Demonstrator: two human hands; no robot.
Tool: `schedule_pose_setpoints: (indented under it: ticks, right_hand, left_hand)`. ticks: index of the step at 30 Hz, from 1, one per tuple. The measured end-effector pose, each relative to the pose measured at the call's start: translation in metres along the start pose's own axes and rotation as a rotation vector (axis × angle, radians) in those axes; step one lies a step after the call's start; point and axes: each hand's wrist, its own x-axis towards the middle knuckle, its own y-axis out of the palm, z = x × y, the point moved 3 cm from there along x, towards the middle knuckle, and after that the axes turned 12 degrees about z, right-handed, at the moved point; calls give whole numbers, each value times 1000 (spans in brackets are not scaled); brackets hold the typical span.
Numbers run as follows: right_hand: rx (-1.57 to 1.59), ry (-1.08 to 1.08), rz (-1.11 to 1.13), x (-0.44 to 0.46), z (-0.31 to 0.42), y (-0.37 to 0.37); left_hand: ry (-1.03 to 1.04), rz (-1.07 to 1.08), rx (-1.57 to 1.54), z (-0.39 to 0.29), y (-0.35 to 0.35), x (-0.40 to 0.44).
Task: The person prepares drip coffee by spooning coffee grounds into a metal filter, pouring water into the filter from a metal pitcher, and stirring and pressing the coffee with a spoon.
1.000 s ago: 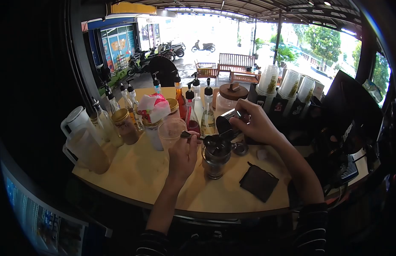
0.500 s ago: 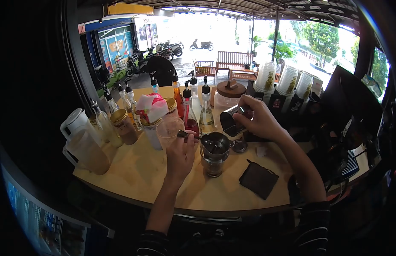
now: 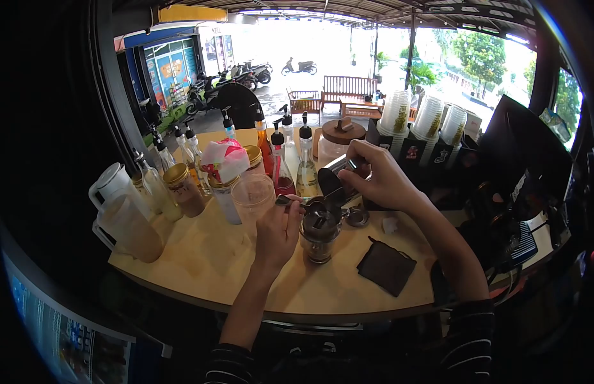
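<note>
My left hand (image 3: 277, 232) pinches a dark spoon (image 3: 287, 201) whose far end is over a metal filter cup (image 3: 319, 221). The filter sits on a small glass (image 3: 319, 249). My right hand (image 3: 375, 173) grips a metal jug (image 3: 332, 179), tilted with its dark mouth toward the filter. A clear plastic cup (image 3: 253, 195) stands behind my left hand. To the right of the filter lies a round metal lid (image 3: 357, 217). What is inside the filter is dark and hard to make out.
Pump bottles (image 3: 306, 169) and gold-lidded jars (image 3: 183, 191) line the table's back. Two pitchers (image 3: 127, 227) stand at left. A dark pouch (image 3: 386, 265) lies front right. Stacked cups (image 3: 394, 118) and a dark monitor (image 3: 524, 153) are at right.
My right hand first drew the jug up and right from the filter, then brought it back down left beside it. The spoon has moved back over the filter. The view has shifted slightly.
</note>
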Motion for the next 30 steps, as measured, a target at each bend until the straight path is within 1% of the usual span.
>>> schedule_pose_setpoints:
  ticks: [5,7,10,14,17,19,20,22,23,25,26,28,30]
  right_hand:
    - [10,-1,6,1,10,1]
    - [-49,-11,2,0,14,0]
    - [11,-41,-38,-2,10,0]
    - [-33,-6,-21,-7,8,-4]
    - [-7,-9,-72,-13,2,-6]
    - [96,47,-115,-18,-3,-7]
    - [95,46,-115,-20,-7,-7]
    - [137,138,-188,-25,-19,-8]
    - [137,137,-189,-27,-24,-7]
    - [316,134,-279,-34,-31,-6]
    - [316,132,-278,-37,-32,-5]
    - [714,196,-335,-45,-37,-2]
    - [750,231,-351,-54,-41,0]
  left_hand:
    - [4,24,-1,-1,2,0]
    - [9,12,14,0,3,-1]
    - [1,7,-2,-1,2,0]
    - [-7,3,42,5,2,0]
    - [3,-12,49,4,1,1]
    - [19,-22,65,-3,-1,2]
    - [20,-22,65,-2,-1,2]
    - [53,-5,117,1,-1,1]
    - [54,-5,117,2,0,0]
    - [53,64,134,4,2,-1]
    - [53,63,135,5,2,-2]
    - [109,105,173,5,4,-4]
    - [104,130,177,7,6,-7]
